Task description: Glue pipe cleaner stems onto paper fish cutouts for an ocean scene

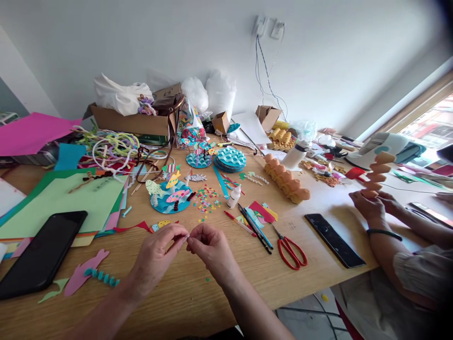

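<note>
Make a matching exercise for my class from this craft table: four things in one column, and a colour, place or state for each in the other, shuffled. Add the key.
Column one
1. Left hand
2. Scissors
3. Small bottle
4. Loose pink fish cut-out

Column two
A. White, standing upright
B. At the front left, with a turquoise coil at its edge
C. Thumb and forefinger pinched, close to the right hand
D. Red-handled, lying on the wooden table

Right pairs: 1-C, 2-D, 3-A, 4-B
</note>
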`<state>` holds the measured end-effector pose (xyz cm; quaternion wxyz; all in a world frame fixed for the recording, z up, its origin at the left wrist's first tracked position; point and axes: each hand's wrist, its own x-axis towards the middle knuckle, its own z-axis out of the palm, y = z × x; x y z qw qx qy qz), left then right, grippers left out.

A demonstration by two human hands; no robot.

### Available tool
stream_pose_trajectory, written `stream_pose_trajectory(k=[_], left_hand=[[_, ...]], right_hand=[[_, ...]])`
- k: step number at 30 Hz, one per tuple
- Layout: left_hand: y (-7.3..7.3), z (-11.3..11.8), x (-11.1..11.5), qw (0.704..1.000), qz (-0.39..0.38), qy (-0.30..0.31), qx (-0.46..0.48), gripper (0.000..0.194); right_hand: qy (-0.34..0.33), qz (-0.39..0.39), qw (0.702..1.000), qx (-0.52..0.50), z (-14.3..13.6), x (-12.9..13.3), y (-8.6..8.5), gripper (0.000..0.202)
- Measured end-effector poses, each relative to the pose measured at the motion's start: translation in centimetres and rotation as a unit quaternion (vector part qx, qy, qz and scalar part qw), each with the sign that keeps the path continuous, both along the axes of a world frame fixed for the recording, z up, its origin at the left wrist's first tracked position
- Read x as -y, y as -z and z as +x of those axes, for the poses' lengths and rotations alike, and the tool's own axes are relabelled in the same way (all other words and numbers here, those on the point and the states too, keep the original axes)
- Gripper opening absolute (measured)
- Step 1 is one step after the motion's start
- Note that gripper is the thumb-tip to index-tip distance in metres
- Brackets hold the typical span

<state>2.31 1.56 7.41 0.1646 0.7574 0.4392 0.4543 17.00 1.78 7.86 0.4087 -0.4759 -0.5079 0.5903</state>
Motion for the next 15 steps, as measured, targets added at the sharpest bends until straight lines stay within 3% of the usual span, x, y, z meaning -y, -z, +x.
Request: stream_pose_trajectory(k=[12, 15], left_hand=[[1.1, -0.2, 0.2, 0.992, 0.108, -0.019, -0.067, 0.018], [1.0, -0.2, 0.2, 0.996, 0.077, -0.023, -0.041, 0.016]], right_hand=[[0.045, 0.110, 0.978, 0.173, -0.6, 0.6, 0.1, 0.011], [0.039, 0.116, 0.977, 0.172, -0.6, 0.6, 0.1, 0.010]])
